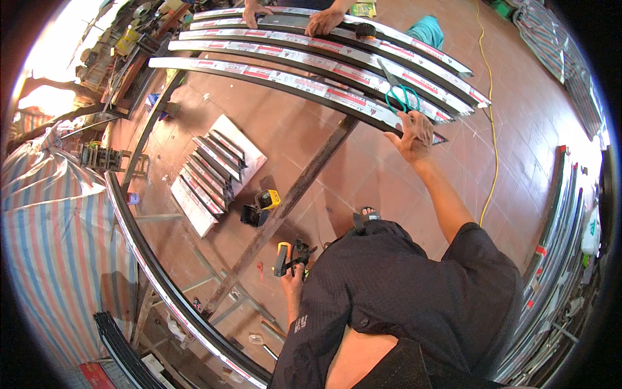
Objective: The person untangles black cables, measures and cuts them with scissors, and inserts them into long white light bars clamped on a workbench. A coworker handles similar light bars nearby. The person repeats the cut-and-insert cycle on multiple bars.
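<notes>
My left hand is closed around a black and yellow power tool, held low beside my body; its exact kind is unclear. Across the top lie several long metal profiles with printed white and red film. My right hand grips the nearest profile close to its right end, fingers over the top and thumb on the near side. Just beyond those fingers, scissors with teal handles rest across the profiles. A black round object, perhaps a tape roll, sits farther back.
Another person's hands rest on the far profiles. Below, short profile pieces lie on a white board, near a black and yellow tool. A dark beam crosses beneath. A yellow cable runs along the tiled floor at right.
</notes>
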Tool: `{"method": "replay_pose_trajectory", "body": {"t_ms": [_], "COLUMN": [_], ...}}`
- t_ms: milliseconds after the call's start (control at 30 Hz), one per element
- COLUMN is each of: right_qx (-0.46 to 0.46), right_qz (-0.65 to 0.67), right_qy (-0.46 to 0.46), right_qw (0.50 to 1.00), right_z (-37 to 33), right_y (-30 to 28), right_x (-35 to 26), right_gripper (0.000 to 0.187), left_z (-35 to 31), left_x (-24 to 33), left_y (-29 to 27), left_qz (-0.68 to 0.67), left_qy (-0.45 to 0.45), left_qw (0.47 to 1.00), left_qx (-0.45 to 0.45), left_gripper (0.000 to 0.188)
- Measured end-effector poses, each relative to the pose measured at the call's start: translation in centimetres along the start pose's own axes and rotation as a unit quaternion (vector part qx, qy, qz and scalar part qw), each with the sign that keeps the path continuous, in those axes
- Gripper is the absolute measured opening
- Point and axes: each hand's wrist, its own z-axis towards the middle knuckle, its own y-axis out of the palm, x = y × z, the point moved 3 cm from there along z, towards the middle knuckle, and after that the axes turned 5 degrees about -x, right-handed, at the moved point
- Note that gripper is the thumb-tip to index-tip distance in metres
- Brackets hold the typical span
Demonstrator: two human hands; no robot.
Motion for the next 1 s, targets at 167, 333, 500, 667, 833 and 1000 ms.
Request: {"method": "replay_pose_trajectory", "body": {"t_ms": [167,333,500,667,833,1000], "right_qx": [0.042,-0.118,-0.071,-0.075,-0.020,0.015], "right_qz": [-0.034,-0.048,-0.020,0.002,-0.050,-0.205], "right_qy": [-0.033,-0.060,-0.035,0.007,-0.133,-0.096], "right_qw": [0.998,0.990,0.997,0.997,0.990,0.974], "right_z": [5.3,6.8,6.4,7.1,6.7,7.2], "right_y": [0.1,1.9,1.9,2.1,2.4,3.0], "right_x": [0.2,0.1,-0.3,0.3,1.4,1.9], "right_gripper": [0.093,0.096,0.094,0.096,0.094,0.078], "left_z": [0.1,1.4,2.2,0.4,-3.4,-5.6], "left_x": [1.0,-4.1,-10.1,-7.7,-0.8,-1.8], "left_y": [3.3,5.1,7.5,9.9,11.0,9.0], "left_qz": [-0.070,-0.032,-0.077,0.017,0.123,0.109], "left_qy": [0.003,-0.008,0.032,-0.017,-0.003,-0.112], "left_qw": [0.997,0.999,0.996,0.998,0.992,0.986], "left_qx": [0.015,0.027,0.036,0.050,0.037,0.056], "left_gripper": [0.027,0.034,0.044,0.047,0.056,0.063]}}
